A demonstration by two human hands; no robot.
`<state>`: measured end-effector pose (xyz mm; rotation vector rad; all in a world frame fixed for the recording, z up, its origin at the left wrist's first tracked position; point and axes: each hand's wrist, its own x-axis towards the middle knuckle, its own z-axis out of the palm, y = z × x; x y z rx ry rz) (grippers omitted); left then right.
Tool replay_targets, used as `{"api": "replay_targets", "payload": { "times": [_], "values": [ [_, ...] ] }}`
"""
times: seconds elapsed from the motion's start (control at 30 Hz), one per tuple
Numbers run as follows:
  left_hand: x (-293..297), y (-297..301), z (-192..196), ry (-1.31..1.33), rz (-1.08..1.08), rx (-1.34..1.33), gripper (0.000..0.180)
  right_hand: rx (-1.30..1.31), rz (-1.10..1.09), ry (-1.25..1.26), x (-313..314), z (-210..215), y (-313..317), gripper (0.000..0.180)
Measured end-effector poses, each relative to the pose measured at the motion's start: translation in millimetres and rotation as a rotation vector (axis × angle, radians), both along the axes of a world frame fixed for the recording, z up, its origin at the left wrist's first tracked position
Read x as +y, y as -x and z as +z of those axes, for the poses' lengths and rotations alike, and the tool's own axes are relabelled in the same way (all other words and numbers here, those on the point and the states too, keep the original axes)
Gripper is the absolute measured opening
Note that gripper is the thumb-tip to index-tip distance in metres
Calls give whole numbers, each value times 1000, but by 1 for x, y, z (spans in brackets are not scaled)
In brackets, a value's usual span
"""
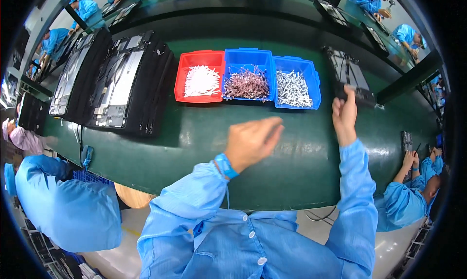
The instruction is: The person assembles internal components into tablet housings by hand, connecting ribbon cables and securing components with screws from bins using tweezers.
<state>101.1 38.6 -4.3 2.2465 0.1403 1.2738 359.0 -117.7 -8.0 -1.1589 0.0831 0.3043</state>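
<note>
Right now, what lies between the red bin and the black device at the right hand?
The head view shows two blue bins, then bare green tabletop.

Surroundings: at left, a co-worker (68, 206) in blue, a wooden stool (132, 196) and a blue crate (92, 177); at right, another co-worker (406, 203).

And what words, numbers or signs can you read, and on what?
None can be read.
Stacked flat black electronic units with silver panels: any marks too small and blurred.
Flat black electronic unit with grey panel, at the right hand: same.
Red plastic bin, blue plastic bins: no writing shows.
</note>
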Motion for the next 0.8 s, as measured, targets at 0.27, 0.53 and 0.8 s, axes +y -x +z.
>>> {"api": "replay_targets", "payload": {
  "times": [0.27,0.53,0.8],
  "values": [
    [72,25,27,-178,451,98,22,142,110,89,-96,6,173,32],
    [77,13,25,-240,465,203,16,422,483,9,-158,10,289,37],
    [78,1,28,-180,408,75,12,681,1199,-55,-178,11,278,56]
  ]
}}
